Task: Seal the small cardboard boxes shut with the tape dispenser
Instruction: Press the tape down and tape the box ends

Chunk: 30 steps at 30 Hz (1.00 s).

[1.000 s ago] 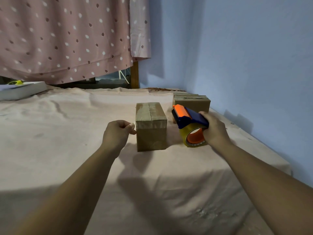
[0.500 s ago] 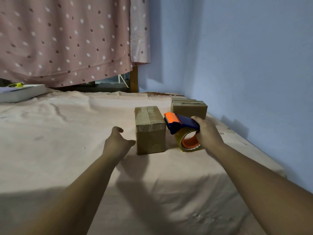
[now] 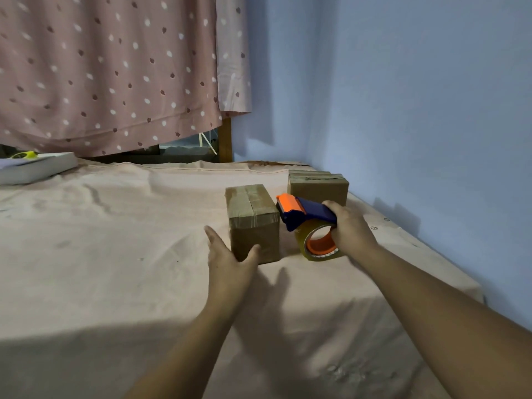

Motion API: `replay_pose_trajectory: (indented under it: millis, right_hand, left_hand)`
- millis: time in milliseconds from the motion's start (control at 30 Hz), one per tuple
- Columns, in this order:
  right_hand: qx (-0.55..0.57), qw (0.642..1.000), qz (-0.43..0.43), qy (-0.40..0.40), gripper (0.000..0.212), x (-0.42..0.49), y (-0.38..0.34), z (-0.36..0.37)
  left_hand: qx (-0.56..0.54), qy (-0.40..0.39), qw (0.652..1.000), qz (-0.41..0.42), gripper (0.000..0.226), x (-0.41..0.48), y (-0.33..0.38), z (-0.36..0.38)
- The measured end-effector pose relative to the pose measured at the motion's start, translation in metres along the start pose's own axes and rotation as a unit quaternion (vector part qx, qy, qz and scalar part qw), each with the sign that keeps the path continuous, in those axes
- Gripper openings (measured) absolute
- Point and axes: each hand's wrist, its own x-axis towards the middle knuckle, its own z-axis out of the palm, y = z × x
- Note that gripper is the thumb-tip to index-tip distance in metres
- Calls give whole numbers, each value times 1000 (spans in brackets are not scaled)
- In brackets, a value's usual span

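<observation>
On the pink sheet point(image 3: 115, 254) the taped box point(image 3: 253, 223) stands before me. The tape dispenser point(image 3: 308, 223) rests just right of it, my right hand point(image 3: 349, 228) gripping it ready; my left hand point(image 3: 230, 254) spreads open at the box's near corner, probably to steady it.

Head cam, single wide-angle view: faces fwd & down over cloth-covered worktop point(image 3: 115, 254) twd wall corner point(image 3: 325, 96); close range, left hand point(image 3: 230, 264) & right hand point(image 3: 349, 228) mid-frame.
</observation>
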Motion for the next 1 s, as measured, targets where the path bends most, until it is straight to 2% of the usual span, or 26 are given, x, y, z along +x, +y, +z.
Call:
replay_pose_trajectory:
  millis: [67,133,167,300,367,433,533,633,733,833,900,1000]
  right_hand:
    - [-1,1000,0,-3,56,0,-1,-1]
    - [1,1000,5,-7,57,2,-1,-1]
    - [6,1000,8,-8,57,2,-1,-1]
    - [43,998,41,-10,52,-1,7,-1]
    - [94,993,63,-22,50,-4,13,-3]
    - [124,990,69,-14,48,-7,19,-4]
    - [130,988,75,27,49,-11,24,-1]
    - [60,992,78,81,53,-17,21,2]
    - [30,990,55,125,77,-23,19,3]
    - [-36,993,-4,115,91,-32,20,7]
    - [-69,987,-33,140,93,-36,22,9]
    - [-47,981,-54,179,78,-34,27,12]
  left_hand:
    - [101,51,989,91,105,7,11,0]
    - [244,68,947,197,107,14,24,4]
    - [304,58,925,222,106,19,29,7]
    - [476,40,849,228,104,32,38,17]
    - [519,37,816,252,88,33,38,19]
    - [536,33,798,274,66,35,35,19]
    - [542,30,793,278,55,37,33,18]
    - [544,31,792,273,50,38,33,18]
    - [558,30,782,276,48,38,35,19]
    - [551,34,787,274,45,36,39,21]
    - [546,35,794,266,47,35,40,23]
    - [548,42,793,263,49,35,41,24]
